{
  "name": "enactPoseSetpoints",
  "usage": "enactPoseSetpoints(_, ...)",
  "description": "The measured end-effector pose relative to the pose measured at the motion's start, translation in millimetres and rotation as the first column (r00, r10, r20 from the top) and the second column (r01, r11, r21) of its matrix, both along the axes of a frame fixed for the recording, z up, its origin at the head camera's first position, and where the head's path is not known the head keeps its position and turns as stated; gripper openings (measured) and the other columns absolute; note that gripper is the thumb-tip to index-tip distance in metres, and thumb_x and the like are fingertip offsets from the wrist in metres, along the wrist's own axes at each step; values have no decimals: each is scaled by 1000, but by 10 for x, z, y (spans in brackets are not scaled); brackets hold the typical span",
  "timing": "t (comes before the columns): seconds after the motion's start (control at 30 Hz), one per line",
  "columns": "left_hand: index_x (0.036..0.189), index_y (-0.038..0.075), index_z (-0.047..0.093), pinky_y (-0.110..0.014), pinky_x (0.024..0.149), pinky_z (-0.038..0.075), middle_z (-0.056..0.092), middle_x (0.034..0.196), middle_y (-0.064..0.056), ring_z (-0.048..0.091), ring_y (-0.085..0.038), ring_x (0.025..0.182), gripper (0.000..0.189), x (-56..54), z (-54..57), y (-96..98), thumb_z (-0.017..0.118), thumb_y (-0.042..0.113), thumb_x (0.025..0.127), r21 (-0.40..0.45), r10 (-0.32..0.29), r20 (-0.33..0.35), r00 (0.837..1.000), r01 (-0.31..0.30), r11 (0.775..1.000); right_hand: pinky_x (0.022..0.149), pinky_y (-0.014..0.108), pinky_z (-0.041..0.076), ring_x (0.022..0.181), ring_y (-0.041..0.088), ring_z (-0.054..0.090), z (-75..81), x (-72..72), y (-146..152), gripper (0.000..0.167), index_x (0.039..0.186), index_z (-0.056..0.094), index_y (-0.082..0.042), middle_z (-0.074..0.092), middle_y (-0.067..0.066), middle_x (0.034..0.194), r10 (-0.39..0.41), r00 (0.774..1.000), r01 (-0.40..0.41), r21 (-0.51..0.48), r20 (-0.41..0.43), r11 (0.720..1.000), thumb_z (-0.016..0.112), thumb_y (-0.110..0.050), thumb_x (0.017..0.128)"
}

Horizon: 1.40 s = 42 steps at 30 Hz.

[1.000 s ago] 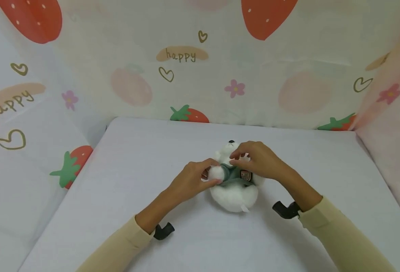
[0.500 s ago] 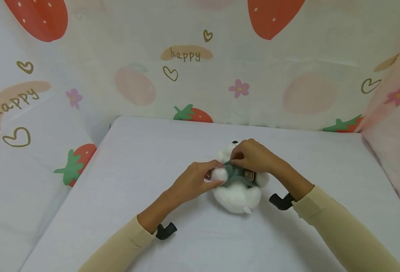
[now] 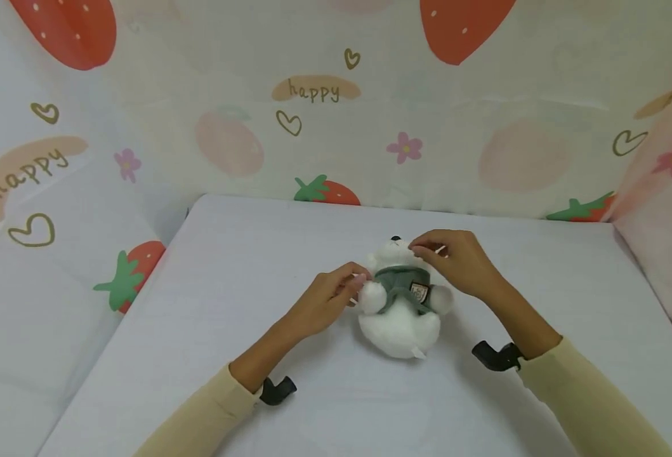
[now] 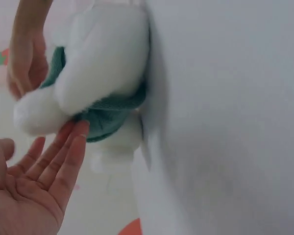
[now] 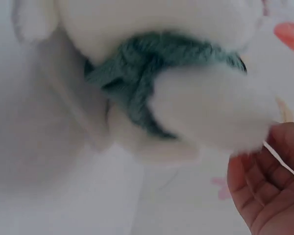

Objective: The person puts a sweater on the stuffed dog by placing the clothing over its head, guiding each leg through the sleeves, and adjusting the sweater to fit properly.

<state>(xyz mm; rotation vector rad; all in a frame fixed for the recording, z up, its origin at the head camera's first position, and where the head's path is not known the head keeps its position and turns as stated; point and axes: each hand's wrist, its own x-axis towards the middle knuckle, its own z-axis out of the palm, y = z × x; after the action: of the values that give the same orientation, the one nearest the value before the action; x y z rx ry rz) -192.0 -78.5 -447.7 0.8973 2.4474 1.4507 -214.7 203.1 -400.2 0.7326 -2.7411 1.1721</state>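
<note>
A white plush bear (image 3: 398,333) lies on its back on the white table, its dark nose toward the far side. It wears a knitted green top (image 3: 400,279) with a small badge on the front. My left hand (image 3: 324,299) is at the bear's arm on the left; in the left wrist view its fingers reach out nearly straight to the green top, thumb apart. Over the right side of the bear's head, my right hand (image 3: 455,259) hovers with loosely bent fingers and nothing between them. The right wrist view shows those fingertips near the white paw (image 5: 215,107).
The white tabletop (image 3: 244,254) meets a patterned cloth backdrop (image 3: 444,108) with strawberries, hearts and flowers at the back and both sides. Black wrist mounts (image 3: 495,357) hang under both forearms.
My right hand pinched at the neck of the green top half a second ago, then let go and moved up and right. My left fingers and thumb came off the bear's arm.
</note>
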Motion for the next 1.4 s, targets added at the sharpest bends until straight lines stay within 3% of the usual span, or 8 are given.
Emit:
enactPoseSetpoints(0.1, 127, 7, 61, -32, 77, 60, 72, 92, -8, 71, -18, 83, 25, -143, -71, -4, 51, 20, 108, 125, 15, 176, 984, -38, 991, 74, 30, 57, 85, 25, 69, -63, 37, 214, 14, 107, 76, -5, 75, 7, 100, -9, 995, 18, -91, 99, 996, 68, -13, 99)
enactPoseSetpoints(0.3, 131, 8, 62, -33, 73, 60, 67, 70, -8, 67, -17, 77, 31, -386, -241, 24, 56, 5, 101, 164, 1, 420, 907, -77, 984, 85, 31, 55, 106, 26, 67, -360, 53, 359, 23, 118, 73, -2, 70, 14, 119, 84, 939, -38, -141, 334, 989, 67, -2, 96)
enactPoseSetpoints(0.5, 120, 0, 65, -29, 67, 57, 70, 72, -6, 65, -13, 72, 28, -452, -325, 110, 54, -4, 95, 59, -20, 337, 941, 0, 998, 83, 34, 55, 100, 27, 67, -513, 63, 295, 18, 106, 74, 1, 73, 12, 106, 43, 968, -15, -114, 248, 993, 67, 6, 90)
enactPoseSetpoints(0.67, 110, -1, 69, -23, 56, 47, 67, 68, -2, 55, -8, 59, 23, -462, -319, 123, 56, -7, 91, -120, 71, 149, 986, -53, 991, 71, 32, 53, 87, 21, 65, -572, 47, 291, 17, 96, 75, -1, 73, 7, 91, -33, 984, 33, 3, 176, 999, 65, 10, 88)
enactPoseSetpoints(0.87, 104, -1, 71, -21, 52, 42, 67, 63, 1, 53, -7, 54, 23, -451, -322, 120, 61, -10, 85, -233, 125, 57, 991, -108, 966, 67, 33, 49, 79, 19, 59, -683, 34, 306, 13, 96, 76, -1, 73, 9, 89, -55, 989, 41, 97, 139, 994, 69, 7, 88)
enactPoseSetpoints(1.0, 112, 1, 67, -24, 57, 54, 72, 72, -4, 65, -10, 59, 27, -328, -334, 139, 61, -8, 87, -139, 164, 165, 973, -141, 980, 73, 37, 52, 90, 25, 65, -685, 96, 294, 20, 101, 76, -1, 74, 11, 98, -36, 988, 26, 67, 153, 997, 67, 9, 86)
enactPoseSetpoints(1.2, 115, 3, 54, -39, 68, 62, 74, 82, -15, 75, -23, 75, 21, -43, -277, 102, 61, 8, 96, 138, 191, 454, 870, -281, 950, 74, 36, 52, 95, 28, 70, -570, 305, 298, 27, 113, 70, -1, 72, 6, 92, -137, 967, 138, 7, 215, 990, 60, 5, 89)
enactPoseSetpoints(1.4, 107, -7, 69, -40, 80, 60, 74, 103, -20, 75, -25, 92, 22, 81, -292, 35, 56, 10, 101, 221, 121, 454, 883, -243, 945, 64, 25, 54, 73, 16, 67, -551, 521, 278, 17, 101, 69, -3, 72, 4, 85, -219, 957, 211, -59, -193, 976, 72, 6, 88)
